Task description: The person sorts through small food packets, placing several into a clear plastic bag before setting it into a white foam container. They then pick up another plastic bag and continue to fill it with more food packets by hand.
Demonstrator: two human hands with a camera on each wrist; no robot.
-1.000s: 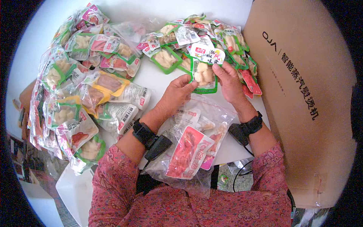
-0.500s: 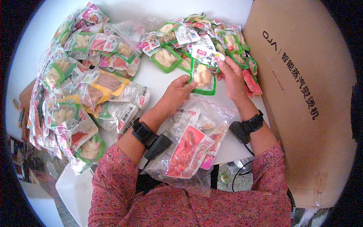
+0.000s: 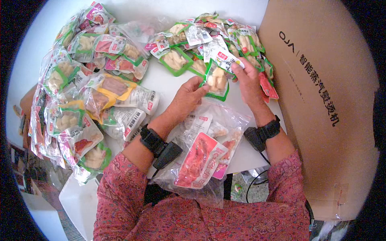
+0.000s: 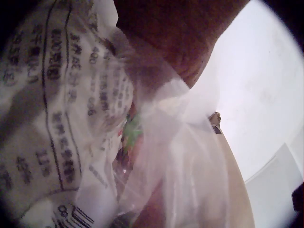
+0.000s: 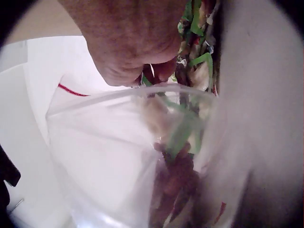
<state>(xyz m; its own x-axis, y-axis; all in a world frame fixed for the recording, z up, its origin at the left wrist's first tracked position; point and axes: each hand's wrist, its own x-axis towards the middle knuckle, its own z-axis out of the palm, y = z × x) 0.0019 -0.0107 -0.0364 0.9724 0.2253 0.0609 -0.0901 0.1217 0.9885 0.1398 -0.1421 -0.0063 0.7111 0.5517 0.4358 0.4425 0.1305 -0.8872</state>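
Observation:
In the head view, a green-edged snack packet with pale pieces behind its clear window is held up between both hands. My left hand pinches its lower left edge, the thumb on the front. At the upper right, my right hand grips the white printed top, which leans to the right. Below the hands lies a clear plastic bag with several packets inside, a red one uppermost. Its film crosses in front of the right hand in the right wrist view. Printed packet backing fills much of the left wrist view.
A large pile of bagged snack packets covers the table's left side. More loose packets are heaped at the back. A tall cardboard box stands along the right edge. Dark wrist straps with camera units sit near the bag.
The held packet has tilted, its white top swinging to the right and down. My right hand has shifted slightly right with its grip on the top; the left hand stays nearly in place.

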